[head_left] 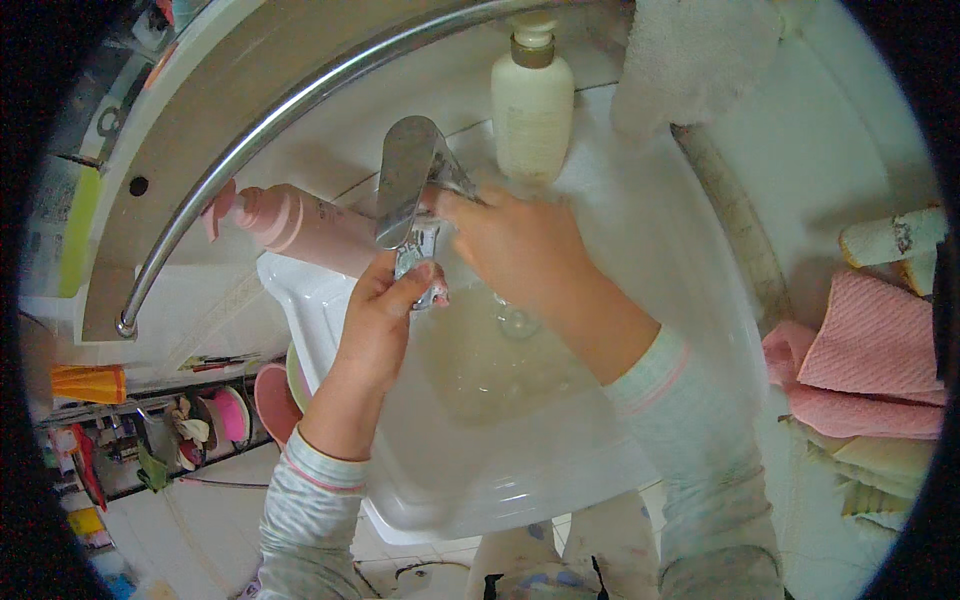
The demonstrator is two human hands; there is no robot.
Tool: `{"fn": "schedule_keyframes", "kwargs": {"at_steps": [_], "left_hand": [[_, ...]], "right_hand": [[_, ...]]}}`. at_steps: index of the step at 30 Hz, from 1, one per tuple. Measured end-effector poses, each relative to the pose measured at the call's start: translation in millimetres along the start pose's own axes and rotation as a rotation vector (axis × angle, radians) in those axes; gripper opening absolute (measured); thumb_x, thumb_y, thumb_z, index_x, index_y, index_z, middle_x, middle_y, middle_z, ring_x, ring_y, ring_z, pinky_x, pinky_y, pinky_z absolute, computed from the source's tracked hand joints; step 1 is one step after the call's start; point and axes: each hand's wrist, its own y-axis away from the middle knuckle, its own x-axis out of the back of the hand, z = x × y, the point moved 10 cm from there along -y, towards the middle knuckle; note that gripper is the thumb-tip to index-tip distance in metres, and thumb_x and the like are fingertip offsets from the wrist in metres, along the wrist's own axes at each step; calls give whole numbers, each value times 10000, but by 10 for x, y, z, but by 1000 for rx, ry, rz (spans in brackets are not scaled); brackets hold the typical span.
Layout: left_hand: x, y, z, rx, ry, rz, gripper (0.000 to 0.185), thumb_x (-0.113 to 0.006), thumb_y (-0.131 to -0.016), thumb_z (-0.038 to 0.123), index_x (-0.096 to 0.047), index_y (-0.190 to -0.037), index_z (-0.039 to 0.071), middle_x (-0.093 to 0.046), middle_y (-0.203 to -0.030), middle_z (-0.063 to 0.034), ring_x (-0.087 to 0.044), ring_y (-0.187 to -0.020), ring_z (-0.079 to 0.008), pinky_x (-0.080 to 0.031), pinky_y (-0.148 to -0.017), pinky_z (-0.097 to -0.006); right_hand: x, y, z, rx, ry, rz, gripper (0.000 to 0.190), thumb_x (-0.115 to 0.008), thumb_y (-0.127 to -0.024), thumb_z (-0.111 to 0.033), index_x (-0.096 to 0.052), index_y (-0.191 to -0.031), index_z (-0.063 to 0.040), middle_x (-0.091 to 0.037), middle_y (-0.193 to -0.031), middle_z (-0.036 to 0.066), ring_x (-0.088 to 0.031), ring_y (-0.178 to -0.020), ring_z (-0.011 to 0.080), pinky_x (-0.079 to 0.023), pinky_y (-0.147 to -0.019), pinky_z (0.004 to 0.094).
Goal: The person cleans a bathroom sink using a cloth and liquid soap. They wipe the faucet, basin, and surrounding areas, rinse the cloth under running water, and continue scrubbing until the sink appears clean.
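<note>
My left hand (382,319) is closed around a small silvery, crumpled object (422,259) with a pinkish end, under the spout of a chrome faucet (409,176). At the faucet's body, my right hand (517,244) is blurred; its fingertips are partly hidden, and I cannot tell whether they grip anything. Below both hands, shallow cloudy water with bubbles (517,321) lies in a white washbasin (450,517). A pink pump bottle (322,229) stands left of the faucet, and a cream pump bottle (532,112) is behind it to the right.
A curved chrome rail (277,127) runs along a shelf above the basin. At the upper right hangs a pale towel (694,64). Pink towels (870,345) hang at the right. On the left are a pink bowl (277,401) and a rack (195,465) holding many small items.
</note>
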Motion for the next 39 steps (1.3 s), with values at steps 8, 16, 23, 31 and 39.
{"fn": "schedule_keyframes", "kwargs": {"at_steps": [8, 16, 23, 31, 39], "left_hand": [[35, -345, 98, 53, -293, 82, 206, -620, -909, 200, -548, -1016, 39, -583, -787, -14, -536, -729, -107, -437, -642, -281], [28, -479, 216, -212, -438, 150, 342, -618, -906, 148, -429, -1164, 28, -559, -823, -40, -540, -666, -115, -447, -552, -274], [-27, -406, 221, -106, -466, 144, 170, -591, -914, 167, -573, -907, -2, -598, -736, -44, -541, -604, -105, -429, -509, -281], [-72, -368, 207, -18, -511, 170, 186, -575, -931, 200, -577, -929, 14, -576, -737, -23, -549, -629, -109, -439, -529, -277], [-49, -371, 170, 1, -469, 176, 201, -589, -934, 224, -565, -901, 27, -544, -709, -11, -506, -596, -103, -420, -517, -282]], "right_hand": [[-95, 377, 636, -301, -602, 125, 396, -490, -902, -142, -545, -1289, -76, -658, -1013, 197, -660, -851, 342, -524, -721, 405], [7, -145, 231, -209, -855, 359, 329, -477, -969, -169, -562, -1220, 26, -645, -1022, 238, -633, -907, 338, -496, -816, 413], [-152, -159, 264, -386, -904, 16, 334, -480, -984, -179, -549, -1242, 21, -657, -928, 209, -630, -829, 233, -491, -774, 353], [-358, -278, 357, -341, -905, -161, 321, -467, -966, -137, -556, -1258, -37, -658, -957, 195, -630, -823, 221, -493, -745, 347], [-152, -233, 351, -343, -846, -57, 348, -436, -956, -106, -538, -1276, -15, -648, -957, 216, -619, -825, 275, -492, -771, 357]]}}
